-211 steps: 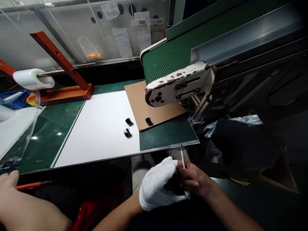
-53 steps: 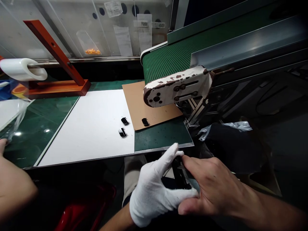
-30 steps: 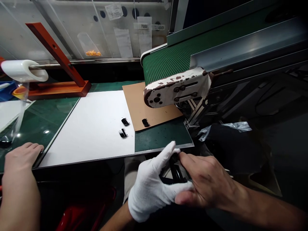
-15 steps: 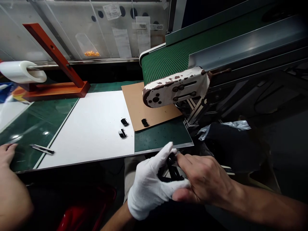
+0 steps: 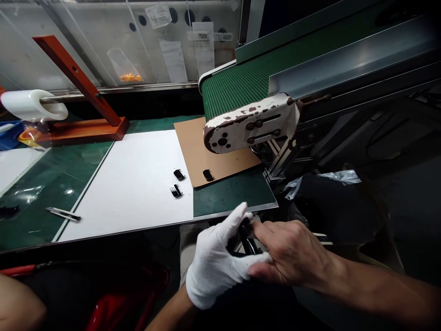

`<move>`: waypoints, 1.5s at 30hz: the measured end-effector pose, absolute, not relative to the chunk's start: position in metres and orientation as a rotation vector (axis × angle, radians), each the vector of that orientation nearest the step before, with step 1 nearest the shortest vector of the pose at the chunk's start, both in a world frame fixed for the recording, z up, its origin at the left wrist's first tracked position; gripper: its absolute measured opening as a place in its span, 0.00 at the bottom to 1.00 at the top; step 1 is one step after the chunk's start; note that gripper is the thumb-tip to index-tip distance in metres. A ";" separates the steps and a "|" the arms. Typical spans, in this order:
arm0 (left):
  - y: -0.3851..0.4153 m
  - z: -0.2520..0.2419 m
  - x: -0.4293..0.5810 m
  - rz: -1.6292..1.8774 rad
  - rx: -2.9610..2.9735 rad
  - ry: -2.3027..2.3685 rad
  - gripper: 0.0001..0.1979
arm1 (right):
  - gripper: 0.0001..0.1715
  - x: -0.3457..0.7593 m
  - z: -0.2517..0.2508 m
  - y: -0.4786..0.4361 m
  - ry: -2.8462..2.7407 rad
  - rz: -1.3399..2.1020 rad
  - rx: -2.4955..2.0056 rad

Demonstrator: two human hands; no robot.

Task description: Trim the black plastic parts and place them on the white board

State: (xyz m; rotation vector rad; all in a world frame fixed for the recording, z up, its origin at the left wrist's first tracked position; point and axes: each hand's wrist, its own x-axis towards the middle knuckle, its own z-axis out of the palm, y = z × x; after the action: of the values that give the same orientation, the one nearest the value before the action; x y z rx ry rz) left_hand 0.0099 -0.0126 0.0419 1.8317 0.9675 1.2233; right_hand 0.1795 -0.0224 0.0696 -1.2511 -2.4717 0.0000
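Note:
My left hand (image 5: 215,257), in a white glove, is closed around a glossy black plastic part (image 5: 248,240) just in front of the table edge. My bare right hand (image 5: 285,250) grips the same part from the right, its thumb against the gloved thumb. Fingers cover much of the part, so its full shape is hidden. Two small black plastic pieces with short pins, one (image 5: 179,174) above the other (image 5: 176,191), lie on the white sheet (image 5: 134,184). A similar black piece (image 5: 208,175) rests on the brown cardboard (image 5: 193,147).
A green conveyor belt (image 5: 237,87) ends above the cardboard at the right. A box cutter (image 5: 64,214) lies on the left of the table. Behind it stands a wooden holder (image 5: 81,131) with a plastic film roll (image 5: 32,105). Another person's arm (image 5: 20,303) shows at lower left.
My hands stay almost in place around the black part. At the left, the other person's hand has left the table, and a dark object now shows there.

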 end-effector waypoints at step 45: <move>-0.010 0.032 0.017 1.200 2.666 1.454 0.42 | 0.03 0.170 0.060 -0.047 -1.918 0.043 -1.309</move>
State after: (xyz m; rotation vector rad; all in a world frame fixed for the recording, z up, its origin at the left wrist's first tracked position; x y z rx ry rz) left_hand 0.0170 -0.0097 0.0317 2.6665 1.4540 1.2000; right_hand 0.1704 -0.0469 0.0602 -1.3091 -1.9180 0.0433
